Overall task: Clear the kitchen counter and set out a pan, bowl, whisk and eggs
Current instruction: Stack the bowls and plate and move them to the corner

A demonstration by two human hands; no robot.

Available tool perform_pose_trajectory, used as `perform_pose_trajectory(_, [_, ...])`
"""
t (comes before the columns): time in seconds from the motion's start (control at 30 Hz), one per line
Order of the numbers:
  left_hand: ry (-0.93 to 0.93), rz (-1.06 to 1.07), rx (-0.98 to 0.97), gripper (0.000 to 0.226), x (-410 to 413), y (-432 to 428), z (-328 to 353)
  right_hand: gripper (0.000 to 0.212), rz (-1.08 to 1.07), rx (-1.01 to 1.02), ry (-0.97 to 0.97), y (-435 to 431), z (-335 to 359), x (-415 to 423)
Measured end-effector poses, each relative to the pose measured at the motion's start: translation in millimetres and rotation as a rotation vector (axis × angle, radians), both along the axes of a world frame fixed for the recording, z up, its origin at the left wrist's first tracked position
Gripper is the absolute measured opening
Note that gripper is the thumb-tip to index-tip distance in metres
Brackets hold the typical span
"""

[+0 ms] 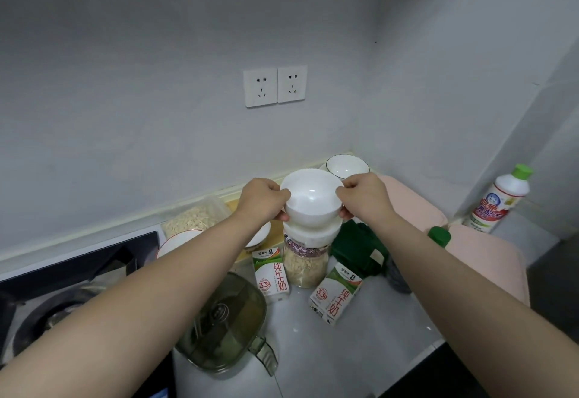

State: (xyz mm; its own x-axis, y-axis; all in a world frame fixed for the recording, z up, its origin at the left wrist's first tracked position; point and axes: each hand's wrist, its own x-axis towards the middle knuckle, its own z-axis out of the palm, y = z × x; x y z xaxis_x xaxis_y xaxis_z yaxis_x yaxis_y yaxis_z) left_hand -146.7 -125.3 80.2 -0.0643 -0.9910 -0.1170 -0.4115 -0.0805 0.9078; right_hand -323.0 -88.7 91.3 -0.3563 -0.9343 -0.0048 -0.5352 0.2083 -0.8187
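Above the jar (pixel 305 269), left hand (pixel 261 200) and right hand (pixel 365 195) fingers (pixel 346 215) clasp the bowl (pixel 311 203)

Left white-and-green milk carton (pixel 271 272): "纯牛奶" in red, "3.3g"
Right white-and-green milk carton (pixel 335 292): "纯牛奶", "3.3g"
White plastic bottle with green cap (pixel 498 200): red label characters, too blurred to read

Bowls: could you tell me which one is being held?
The plain white bowl, gripped by left hand and right hand; the dark-rimmed corner bowl stands free.

light: soft, even, rather dim | glare: small bright spot on white bowl (pixel 310 208) | shadows: faint, below bowl | edges: bent, softer far from bowl
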Motion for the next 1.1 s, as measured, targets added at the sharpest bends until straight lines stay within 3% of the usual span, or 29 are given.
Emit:
perform_pose_trajectory(0.2, [-0.036, -0.006, 0.028, 0.026, -2, 4, -10, 0.021, -0.006, 0.053, 0.015, 5, -11, 1])
perform_pose_trajectory(0.3, [-0.020, -0.008, 0.046, 0.015, -2, 4, -13, 0.011, -0.011, 0.078, 0.015, 7, -13, 3])
perform_pose_trajectory(0.43, [-0.013, -0.012, 0.052, 0.011, -2, 4, -14, 0.030, -0.024, 0.108, 0.018, 6, -15, 3])
perform_pose_trajectory(0.67, [0.019, -0.044, 0.088, 0.026, 2, 5, -20, 0.028, 0.063, 0.202, 0.123, 5, -15, 6])
perform_pose_trajectory(0.8, [0.084, -0.098, 0.097, 0.018, 12, 7, -20, 0.036, 0.079, 0.166, 0.343, 2, -14, 6])
perform_pose_trajectory(1.1, [0.173, 0.027, 0.026, 0.019, 57, -12, -25, 0.040, 0.086, -0.172, 0.716, -11, 5, 54])
